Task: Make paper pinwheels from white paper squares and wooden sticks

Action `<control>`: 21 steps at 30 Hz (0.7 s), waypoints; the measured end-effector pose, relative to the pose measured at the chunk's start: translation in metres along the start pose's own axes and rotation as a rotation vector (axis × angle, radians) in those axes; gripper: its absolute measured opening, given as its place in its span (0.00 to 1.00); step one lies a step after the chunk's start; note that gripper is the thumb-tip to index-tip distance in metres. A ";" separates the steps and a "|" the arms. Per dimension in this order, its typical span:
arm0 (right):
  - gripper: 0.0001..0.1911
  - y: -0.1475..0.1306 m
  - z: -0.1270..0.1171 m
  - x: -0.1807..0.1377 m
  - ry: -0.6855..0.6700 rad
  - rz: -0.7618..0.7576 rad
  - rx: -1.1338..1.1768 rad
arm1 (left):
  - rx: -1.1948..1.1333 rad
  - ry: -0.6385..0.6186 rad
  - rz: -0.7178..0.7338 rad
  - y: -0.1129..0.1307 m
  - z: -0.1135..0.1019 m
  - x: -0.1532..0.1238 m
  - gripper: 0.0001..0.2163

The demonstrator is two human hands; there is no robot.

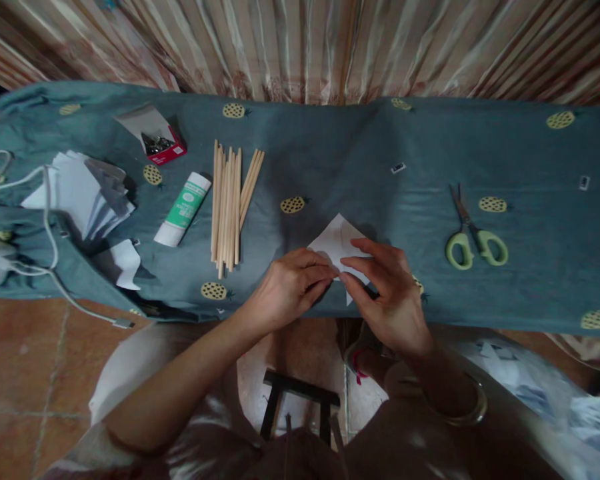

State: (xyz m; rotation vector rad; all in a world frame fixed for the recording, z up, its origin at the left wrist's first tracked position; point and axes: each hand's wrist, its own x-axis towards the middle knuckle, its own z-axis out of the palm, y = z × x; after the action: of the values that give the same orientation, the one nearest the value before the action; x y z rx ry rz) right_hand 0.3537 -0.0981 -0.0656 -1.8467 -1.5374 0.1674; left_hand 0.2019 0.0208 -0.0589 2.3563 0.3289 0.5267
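A pleated curtain (330,53) hangs behind the cloth-covered table (540,267); a white cable (47,212) extends over its left front edge.

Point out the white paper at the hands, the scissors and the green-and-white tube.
White paper (333,239): head view, bare upper part of the sheet.
Scissors (465,219): head view, near the pivot.
Green-and-white tube (183,208): head view, on the green band.

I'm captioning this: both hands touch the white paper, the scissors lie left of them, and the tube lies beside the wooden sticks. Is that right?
Not quite: the head view shows the scissors right of both left hand and right hand, not left. Both hands do touch the paper, and the tube lies beside the sticks.
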 end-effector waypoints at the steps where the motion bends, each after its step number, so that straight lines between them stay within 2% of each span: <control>1: 0.08 0.000 0.000 0.000 -0.002 -0.018 -0.020 | -0.001 0.002 0.001 0.000 0.000 0.000 0.07; 7: 0.10 -0.002 0.003 -0.003 -0.022 -0.106 -0.114 | -0.010 0.010 -0.002 -0.002 0.002 -0.002 0.07; 10: 0.13 -0.001 0.006 -0.005 -0.027 -0.098 -0.134 | -0.011 0.021 -0.005 -0.002 0.004 -0.003 0.08; 16: 0.17 -0.001 0.003 -0.007 -0.051 -0.015 -0.046 | 0.031 0.028 0.007 -0.003 0.006 -0.004 0.07; 21: 0.16 0.005 -0.013 0.004 -0.037 0.188 0.223 | 0.067 0.022 0.029 -0.003 0.007 -0.003 0.06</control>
State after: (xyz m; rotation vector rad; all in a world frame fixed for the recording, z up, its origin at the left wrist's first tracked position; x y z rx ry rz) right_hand 0.3663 -0.1004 -0.0575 -1.8146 -1.3098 0.4447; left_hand 0.2018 0.0175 -0.0665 2.4251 0.3280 0.5642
